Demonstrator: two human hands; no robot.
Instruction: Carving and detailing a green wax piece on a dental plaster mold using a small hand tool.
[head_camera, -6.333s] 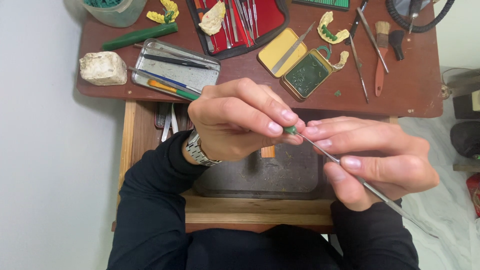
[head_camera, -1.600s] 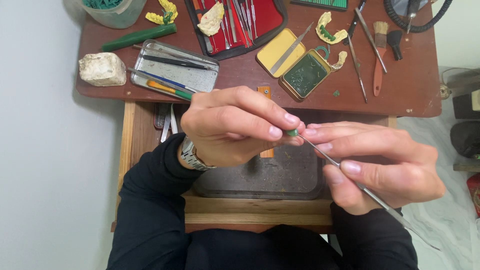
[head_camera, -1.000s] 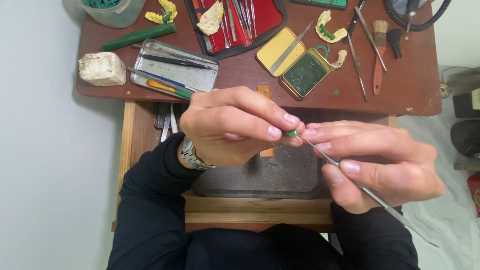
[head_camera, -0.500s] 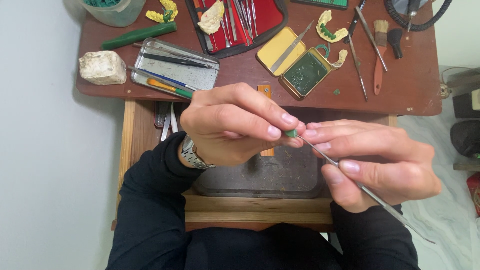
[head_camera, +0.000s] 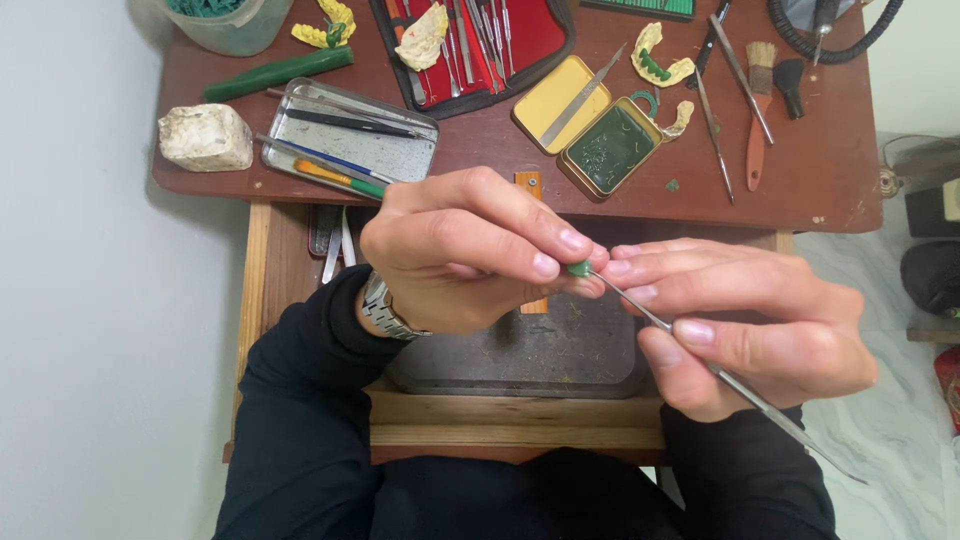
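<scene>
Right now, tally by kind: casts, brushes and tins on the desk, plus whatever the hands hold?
Casts: 4
Brushes: 2
Tins: 2, grey tray and yellow tin
Held: 2, green bit in left hand, metal tool in right hand
Total: 10

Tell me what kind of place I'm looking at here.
Probably a dental technician's workbench. Yellowish tooth-arch casts lie on the brown table beside a red case of metal instruments, and the left hand pinches a small green wax piece while the right hand works it with a thin metal carving tool.
</scene>
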